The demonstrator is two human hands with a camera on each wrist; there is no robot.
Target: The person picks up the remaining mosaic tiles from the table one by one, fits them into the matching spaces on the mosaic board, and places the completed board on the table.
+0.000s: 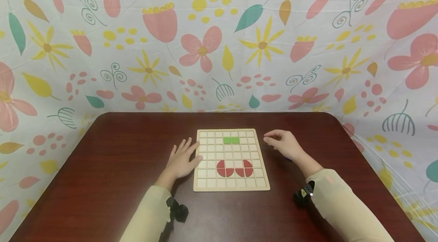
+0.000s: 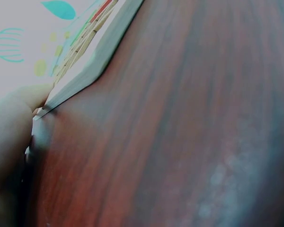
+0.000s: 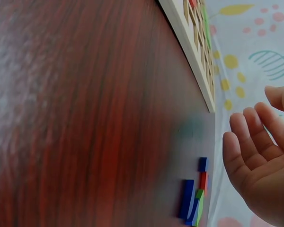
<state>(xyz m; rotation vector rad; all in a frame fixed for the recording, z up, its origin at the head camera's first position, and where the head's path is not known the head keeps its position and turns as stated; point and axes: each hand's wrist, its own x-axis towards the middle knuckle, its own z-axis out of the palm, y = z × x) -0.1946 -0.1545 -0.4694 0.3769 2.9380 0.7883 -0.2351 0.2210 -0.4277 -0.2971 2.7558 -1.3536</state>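
Observation:
A light wooden grid board (image 1: 208, 164) lies on the table, with two green square pieces (image 1: 231, 140) side by side in an upper row. Lower down, red quarter-round pieces (image 1: 221, 168) form two rounded shapes. My left hand (image 1: 183, 160) is spread at the board's left edge, its thumb and fingertips right at the frame. Beyond the board's right edge, my right hand (image 1: 285, 144) hovers with loosely bent fingers, and no piece shows in it. In the right wrist view, this hand (image 3: 262, 165) has its palm side showing and its thumb above the fingers.
Loose blue (image 3: 185, 198), red (image 3: 203, 182) and green pieces (image 3: 200, 194) lie on the table by the right hand, mostly hidden behind it in the head view. The dark wooden table (image 1: 137, 131) ends at a flowered cloth (image 1: 202, 93). Each wrist wears a black camera.

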